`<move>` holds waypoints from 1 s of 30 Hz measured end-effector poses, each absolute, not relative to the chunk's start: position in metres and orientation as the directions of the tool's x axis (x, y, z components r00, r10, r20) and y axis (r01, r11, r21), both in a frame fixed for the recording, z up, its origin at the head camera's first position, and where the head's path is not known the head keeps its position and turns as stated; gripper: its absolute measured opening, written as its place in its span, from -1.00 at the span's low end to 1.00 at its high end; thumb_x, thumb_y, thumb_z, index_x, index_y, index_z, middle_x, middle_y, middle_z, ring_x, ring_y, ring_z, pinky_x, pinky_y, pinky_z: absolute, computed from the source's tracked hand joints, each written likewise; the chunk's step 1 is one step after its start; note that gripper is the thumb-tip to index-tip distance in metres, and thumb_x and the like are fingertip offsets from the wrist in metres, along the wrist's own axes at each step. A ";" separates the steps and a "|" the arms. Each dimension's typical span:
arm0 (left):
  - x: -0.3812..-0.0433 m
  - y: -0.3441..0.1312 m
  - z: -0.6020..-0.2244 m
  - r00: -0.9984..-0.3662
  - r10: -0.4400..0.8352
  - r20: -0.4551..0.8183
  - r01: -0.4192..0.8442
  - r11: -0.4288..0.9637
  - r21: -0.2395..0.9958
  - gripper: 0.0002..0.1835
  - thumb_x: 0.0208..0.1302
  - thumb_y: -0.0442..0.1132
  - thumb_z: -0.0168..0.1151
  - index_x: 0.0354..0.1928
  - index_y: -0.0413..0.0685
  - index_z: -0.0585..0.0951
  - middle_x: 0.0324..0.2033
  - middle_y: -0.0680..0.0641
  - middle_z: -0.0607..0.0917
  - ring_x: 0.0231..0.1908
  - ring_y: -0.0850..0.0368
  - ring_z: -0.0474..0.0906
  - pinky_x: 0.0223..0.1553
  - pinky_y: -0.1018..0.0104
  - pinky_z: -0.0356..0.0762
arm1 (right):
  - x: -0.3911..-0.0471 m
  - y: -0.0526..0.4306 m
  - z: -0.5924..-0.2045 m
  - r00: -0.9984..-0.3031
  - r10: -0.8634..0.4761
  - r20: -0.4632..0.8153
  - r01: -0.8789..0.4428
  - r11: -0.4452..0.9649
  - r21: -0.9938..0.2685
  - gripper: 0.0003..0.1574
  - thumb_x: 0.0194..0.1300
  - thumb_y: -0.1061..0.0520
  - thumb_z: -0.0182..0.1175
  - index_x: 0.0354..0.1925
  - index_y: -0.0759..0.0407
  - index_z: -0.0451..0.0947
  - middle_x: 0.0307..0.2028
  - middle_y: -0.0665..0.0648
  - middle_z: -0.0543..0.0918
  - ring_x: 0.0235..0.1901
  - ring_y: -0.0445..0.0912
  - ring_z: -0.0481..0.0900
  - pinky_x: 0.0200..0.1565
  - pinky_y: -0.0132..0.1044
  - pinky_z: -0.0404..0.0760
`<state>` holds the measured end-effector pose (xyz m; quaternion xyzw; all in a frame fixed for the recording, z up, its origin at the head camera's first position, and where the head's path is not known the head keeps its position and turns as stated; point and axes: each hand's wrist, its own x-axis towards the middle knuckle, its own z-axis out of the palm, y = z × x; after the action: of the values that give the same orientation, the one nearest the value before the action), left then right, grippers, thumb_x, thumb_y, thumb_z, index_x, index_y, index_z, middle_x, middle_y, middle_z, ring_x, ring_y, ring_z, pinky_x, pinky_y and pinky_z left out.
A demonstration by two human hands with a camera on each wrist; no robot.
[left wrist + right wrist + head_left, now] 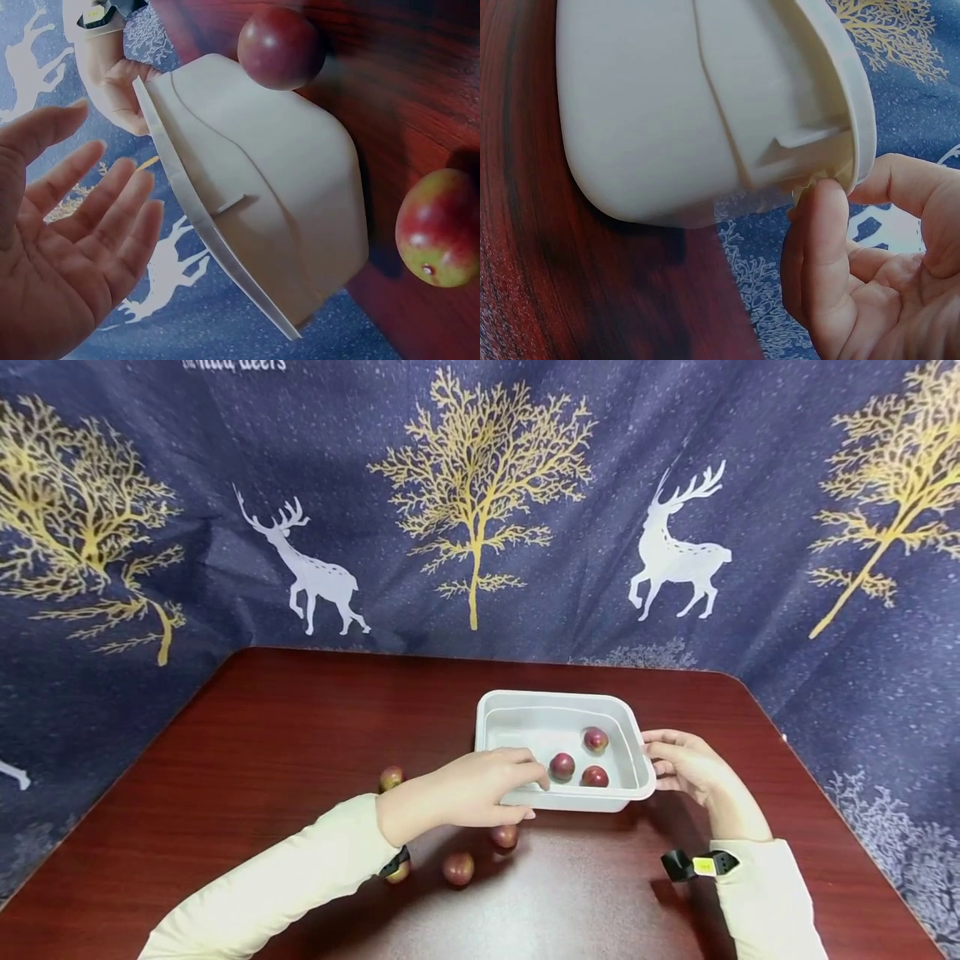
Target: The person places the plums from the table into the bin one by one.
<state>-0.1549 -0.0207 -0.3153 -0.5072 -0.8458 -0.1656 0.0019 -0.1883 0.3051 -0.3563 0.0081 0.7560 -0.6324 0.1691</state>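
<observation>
A white plastic bin (pixel 540 700) stands on the table with three round red fruits (pixel 562 766) inside, towards its right half. My left hand (pixel 480 785) is over the bin's near left rim, fingers loosely bent; in the left wrist view its palm and fingers hold nothing. At the bin's right end my right hand (pixel 686 764) grips the rim between thumb and fingers, which the right wrist view shows close up. Below and beside my left hand several more red fruits (pixel 458 868) lie on the table; one (pixel 442 227) shows a yellow-green patch and a stem spot.
The dark red wooden table (pixel 315 718) ends at a blue cloth backdrop (pixel 420 593) printed with deer and trees. One fruit (pixel 392 777) lies behind my left forearm, and another (pixel 398 870) is partly covered by the left wrist strap.
</observation>
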 end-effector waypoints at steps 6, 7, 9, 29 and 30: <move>-0.151 -0.025 -0.312 -0.477 0.873 0.105 0.858 0.436 0.272 -0.72 0.24 -0.12 0.24 -0.03 0.02 0.58 -0.12 0.06 0.60 -0.10 0.23 0.50 -0.06 0.36 0.51 | -0.188 0.304 -0.355 -0.944 -0.193 -0.268 0.229 0.201 -0.952 -0.61 0.30 0.25 0.01 0.07 0.38 0.33 -0.49 -0.12 0.64 -0.50 -0.26 0.63 -0.39 -0.34 0.67; -0.150 -0.026 -0.311 -0.471 0.876 0.105 0.860 0.430 0.274 -0.73 0.24 -0.12 0.24 -0.03 0.01 0.58 -0.12 0.05 0.60 -0.10 0.23 0.51 -0.06 0.36 0.52 | -0.188 0.304 -0.355 -0.944 -0.194 -0.269 0.230 0.201 -0.952 -0.62 0.30 0.25 0.01 0.07 0.38 0.33 -0.49 -0.12 0.64 -0.50 -0.26 0.63 -0.39 -0.34 0.67; -0.149 -0.027 -0.311 -0.457 0.883 0.107 0.866 0.414 0.280 -0.73 0.24 -0.13 0.23 -0.03 0.01 0.58 -0.11 0.06 0.61 -0.09 0.23 0.53 -0.05 0.37 0.52 | -0.188 0.304 -0.355 -0.943 -0.195 -0.270 0.231 0.201 -0.952 -0.62 0.30 0.25 0.01 0.06 0.37 0.33 -0.49 -0.12 0.64 -0.50 -0.26 0.62 -0.39 -0.34 0.67; -0.145 -0.025 -0.336 -0.401 0.915 -0.052 0.888 0.402 0.223 -0.66 0.05 -0.33 0.36 -0.08 0.04 0.60 -0.26 0.09 0.60 -0.30 0.34 0.47 -0.25 0.54 0.46 | -0.189 0.304 -0.356 -0.944 -0.199 -0.264 0.224 0.202 -0.953 -0.66 0.31 0.25 0.00 0.04 0.34 0.36 -0.50 -0.12 0.64 -0.51 -0.27 0.62 -0.40 -0.36 0.66; -0.144 -0.025 -0.337 -0.406 0.912 -0.055 0.890 0.408 0.205 -0.66 0.04 -0.31 0.37 -0.10 0.05 0.59 -0.28 0.10 0.59 -0.30 0.34 0.47 -0.27 0.52 0.47 | -0.189 0.304 -0.356 -0.943 -0.200 -0.264 0.224 0.202 -0.953 -0.66 0.31 0.25 0.00 0.04 0.35 0.36 -0.50 -0.12 0.64 -0.50 -0.27 0.62 -0.40 -0.36 0.66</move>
<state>-0.1443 -0.0247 -0.3375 -0.5391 -0.8354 -0.0716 -0.0790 -0.1892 0.3041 -0.3564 0.0079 0.7567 -0.6317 0.1681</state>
